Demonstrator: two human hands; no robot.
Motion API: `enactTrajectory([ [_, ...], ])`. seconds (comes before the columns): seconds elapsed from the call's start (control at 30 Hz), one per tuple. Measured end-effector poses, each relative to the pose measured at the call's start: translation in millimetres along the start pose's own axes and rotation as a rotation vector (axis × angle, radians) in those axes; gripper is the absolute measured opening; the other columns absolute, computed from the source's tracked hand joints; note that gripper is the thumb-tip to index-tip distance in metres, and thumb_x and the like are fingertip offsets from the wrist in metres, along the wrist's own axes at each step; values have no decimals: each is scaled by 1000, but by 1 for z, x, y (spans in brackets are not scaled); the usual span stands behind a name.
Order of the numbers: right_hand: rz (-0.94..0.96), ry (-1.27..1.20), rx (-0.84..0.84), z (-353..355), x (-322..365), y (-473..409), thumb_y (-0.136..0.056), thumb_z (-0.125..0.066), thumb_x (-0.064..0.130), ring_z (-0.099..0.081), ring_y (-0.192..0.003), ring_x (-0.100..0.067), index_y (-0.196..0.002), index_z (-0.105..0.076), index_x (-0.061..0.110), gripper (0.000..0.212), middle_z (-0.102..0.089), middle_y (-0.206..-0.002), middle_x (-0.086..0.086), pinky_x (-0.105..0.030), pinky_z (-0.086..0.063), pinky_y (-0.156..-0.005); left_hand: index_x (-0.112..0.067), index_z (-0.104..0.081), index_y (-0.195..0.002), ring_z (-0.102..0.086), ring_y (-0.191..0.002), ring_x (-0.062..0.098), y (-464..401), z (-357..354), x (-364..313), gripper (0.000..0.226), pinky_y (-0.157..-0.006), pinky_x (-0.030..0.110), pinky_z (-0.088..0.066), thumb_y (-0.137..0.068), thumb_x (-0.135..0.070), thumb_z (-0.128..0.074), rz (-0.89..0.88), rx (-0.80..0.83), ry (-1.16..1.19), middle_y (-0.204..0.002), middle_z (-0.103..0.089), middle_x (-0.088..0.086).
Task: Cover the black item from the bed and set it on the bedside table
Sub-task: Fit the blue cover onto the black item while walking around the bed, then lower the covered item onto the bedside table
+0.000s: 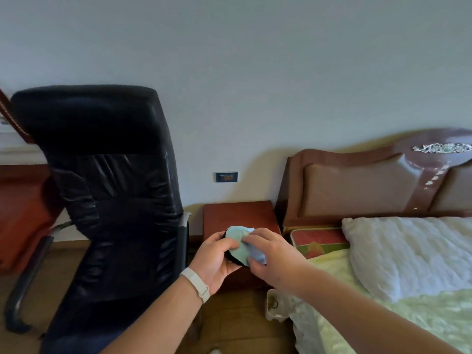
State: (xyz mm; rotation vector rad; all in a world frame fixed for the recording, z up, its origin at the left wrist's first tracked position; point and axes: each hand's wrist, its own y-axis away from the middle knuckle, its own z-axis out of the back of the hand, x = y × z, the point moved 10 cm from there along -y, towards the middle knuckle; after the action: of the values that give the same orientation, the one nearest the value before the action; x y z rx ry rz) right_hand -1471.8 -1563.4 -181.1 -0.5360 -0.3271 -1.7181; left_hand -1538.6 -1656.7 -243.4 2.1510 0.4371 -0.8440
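Observation:
A small round black item (pixel 233 259) is held in the air in front of the bedside table (pixel 240 215). Most of it is hidden under a light blue cloth cover (pixel 240 242) and my fingers. My left hand (pixel 217 259) cups the item from the left and below. My right hand (pixel 273 254) pinches the blue cover against its right side. Both hands hover just above the table's near edge, left of the bed (pixel 383 302).
A tall black office chair (pixel 107 190) stands close on the left of the table. The brown padded headboard (pixel 370 190), a white pillow (pixel 413 254) and a pale green bedspread lie to the right. A red-brown desk (pixel 23 208) is at the far left. The floor is wooden.

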Motion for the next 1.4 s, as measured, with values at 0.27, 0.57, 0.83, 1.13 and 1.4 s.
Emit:
enactTrajectory([
  [0.27, -23, 8, -38, -11, -9, -108, -86, -60, 27, -45, -115, -22, -128, -51, 27, 42, -50, -127, 4, -29, -36, -97, -3, -60, -120, -68, -99, 37, -83, 28, -71, 31, -67, 42, -60, -90, 3, -54, 38, 46, 21, -118, -65, 27],
  [0.57, -28, -8, -77, -12, -47, -179, -85, -63, 23, -46, -115, -20, -123, -56, 26, 39, -53, -123, 5, -25, -35, -95, -3, -62, -116, -69, -89, 33, -158, 28, -101, 29, -60, 38, -60, -89, 5, -55, 51, 32, 46, -106, -66, 23],
  [0.83, -4, -104, 12, -24, -98, -244, -84, -63, 25, -46, -116, -21, -125, -56, 25, 41, -53, -125, 2, -26, -33, -97, -3, -68, -108, -72, -72, 21, -230, 30, -116, 25, -57, 35, -58, -89, 4, -54, 56, -82, -9, -84, -74, 13],
  [1.13, 20, -124, 81, -52, -166, -307, -82, -62, 21, -50, -111, -28, -122, -57, 20, 41, -55, -123, -4, -34, -39, -96, -7, -66, -108, -70, -81, 25, -317, 40, -118, 26, -68, 42, -60, -88, 5, -55, 72, -190, -76, -89, -74, 12],
  [1.4, -28, -97, 152, -83, -192, -342, -83, -60, 19, -49, -112, -25, -125, -55, 22, 42, -52, -125, -1, -26, -35, -95, -8, -66, -110, -74, -84, 27, -363, 67, -110, 27, -67, 40, -60, -87, 3, -59, 114, -246, -42, -98, -74, 17],
])
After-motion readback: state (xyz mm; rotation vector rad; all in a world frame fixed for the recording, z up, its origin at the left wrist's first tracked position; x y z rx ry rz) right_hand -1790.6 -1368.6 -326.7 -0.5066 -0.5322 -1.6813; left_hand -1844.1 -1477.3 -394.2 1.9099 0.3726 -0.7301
